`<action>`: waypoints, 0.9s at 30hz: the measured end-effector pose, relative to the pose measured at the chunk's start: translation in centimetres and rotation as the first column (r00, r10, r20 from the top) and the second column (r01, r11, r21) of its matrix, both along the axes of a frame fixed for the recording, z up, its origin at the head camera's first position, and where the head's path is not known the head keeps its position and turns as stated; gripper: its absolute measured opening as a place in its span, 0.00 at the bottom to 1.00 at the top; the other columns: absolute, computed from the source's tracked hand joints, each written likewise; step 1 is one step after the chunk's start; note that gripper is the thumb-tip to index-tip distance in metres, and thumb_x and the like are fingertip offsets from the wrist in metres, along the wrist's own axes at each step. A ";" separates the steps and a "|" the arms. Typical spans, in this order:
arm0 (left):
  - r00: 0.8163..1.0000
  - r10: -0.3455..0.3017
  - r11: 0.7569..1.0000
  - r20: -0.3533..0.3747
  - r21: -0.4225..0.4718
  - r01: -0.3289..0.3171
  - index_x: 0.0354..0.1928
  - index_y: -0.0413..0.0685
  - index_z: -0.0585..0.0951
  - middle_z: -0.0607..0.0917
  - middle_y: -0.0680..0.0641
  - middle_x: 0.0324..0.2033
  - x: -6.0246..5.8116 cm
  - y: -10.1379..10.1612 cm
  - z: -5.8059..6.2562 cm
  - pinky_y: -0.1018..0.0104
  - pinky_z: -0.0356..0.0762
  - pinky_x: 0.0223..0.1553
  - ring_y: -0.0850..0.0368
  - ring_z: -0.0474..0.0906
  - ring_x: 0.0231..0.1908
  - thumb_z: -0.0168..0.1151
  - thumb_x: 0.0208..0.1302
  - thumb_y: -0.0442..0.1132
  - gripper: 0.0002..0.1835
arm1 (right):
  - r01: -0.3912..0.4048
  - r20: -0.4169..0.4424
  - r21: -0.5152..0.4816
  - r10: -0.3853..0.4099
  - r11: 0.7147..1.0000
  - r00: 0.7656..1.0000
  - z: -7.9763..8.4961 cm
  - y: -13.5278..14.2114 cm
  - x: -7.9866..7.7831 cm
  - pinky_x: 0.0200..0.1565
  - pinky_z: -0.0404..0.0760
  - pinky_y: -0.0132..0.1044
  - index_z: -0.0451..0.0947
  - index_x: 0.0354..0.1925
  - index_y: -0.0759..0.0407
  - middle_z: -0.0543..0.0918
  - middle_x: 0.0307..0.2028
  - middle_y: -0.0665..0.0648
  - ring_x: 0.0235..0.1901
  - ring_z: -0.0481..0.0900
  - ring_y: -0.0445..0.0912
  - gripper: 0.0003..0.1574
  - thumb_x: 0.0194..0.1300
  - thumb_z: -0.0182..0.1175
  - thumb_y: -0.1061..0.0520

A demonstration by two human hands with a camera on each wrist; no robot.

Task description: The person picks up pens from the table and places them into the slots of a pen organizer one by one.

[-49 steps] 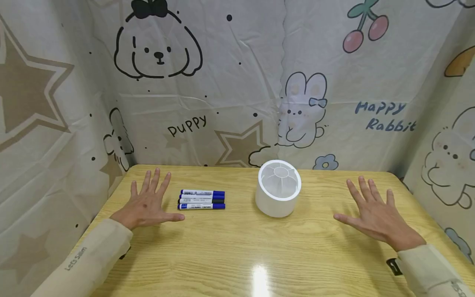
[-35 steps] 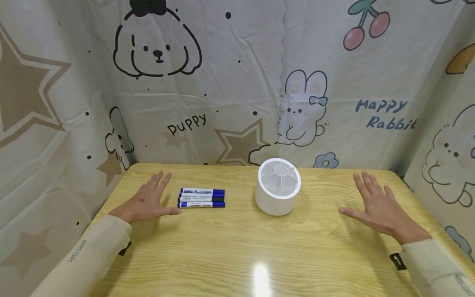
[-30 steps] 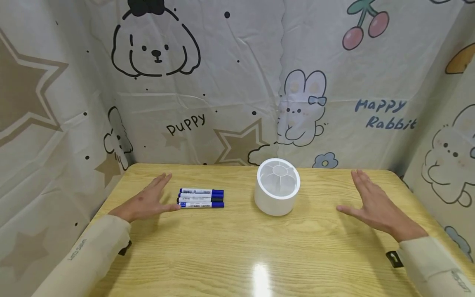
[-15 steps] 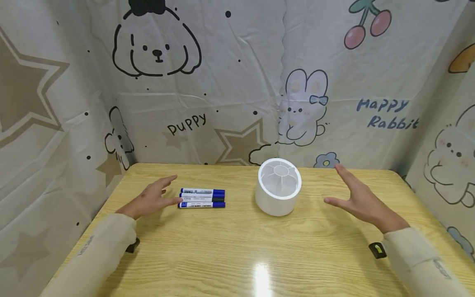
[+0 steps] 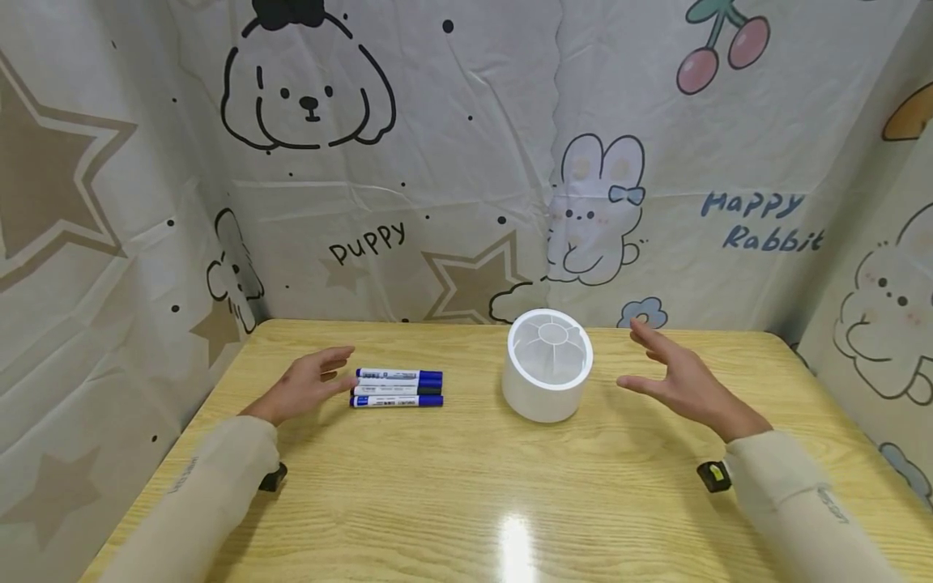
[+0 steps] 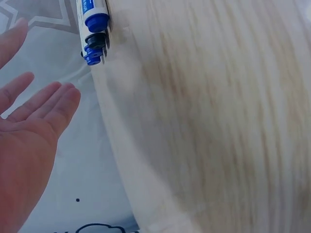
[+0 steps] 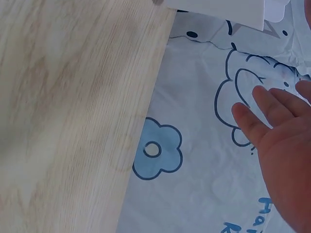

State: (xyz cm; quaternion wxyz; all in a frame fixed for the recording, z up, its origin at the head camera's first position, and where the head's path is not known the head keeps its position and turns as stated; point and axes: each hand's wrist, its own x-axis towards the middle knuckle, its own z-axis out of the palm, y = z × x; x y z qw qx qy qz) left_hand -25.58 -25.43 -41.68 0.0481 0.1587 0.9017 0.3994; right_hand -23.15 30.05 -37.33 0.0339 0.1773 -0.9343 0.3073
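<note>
In the head view, several markers point(image 5: 397, 401) with blue and black caps lie side by side on the table, caps to the right. My left hand point(image 5: 306, 385) hovers at their left ends, thumb and fingers apart and loosely bent, holding nothing. The left wrist view shows that hand point(image 6: 34, 131) with the marker ends point(image 6: 97, 23) beyond it. A white round organizer point(image 5: 547, 397) with divided compartments stands upright right of the markers. My right hand point(image 5: 685, 385) is in the air to its right, fingers relaxed and spread toward it. In the right wrist view, the organizer's wall point(image 7: 228, 10) shows at the top.
The wood-grain table point(image 5: 408, 494) reaches back to a printed cloth curtain point(image 5: 466, 162), which also hangs along the left and right sides. Small dark devices sit under both wrists, the left one point(image 5: 273, 478) and the right one point(image 5: 714, 476).
Both hands have moved inward, the left to the marker ends and the right toward the organizer. Their widely spread fingers have turned and relaxed. Markers and organizer stay in place.
</note>
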 end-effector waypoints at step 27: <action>0.986 0.163 0.987 0.022 -0.004 -0.163 0.58 0.34 0.81 0.81 0.35 0.57 -2.6 1.0 -2.1 0.46 0.74 0.59 0.40 0.76 0.58 0.57 0.73 0.31 0.15 | -0.106 -0.005 -0.200 0.107 0.974 0.994 -1.5 -3.3 -2.4 0.61 0.73 0.53 0.62 0.72 0.69 0.67 0.69 0.70 0.65 0.70 0.65 0.46 0.63 0.70 0.57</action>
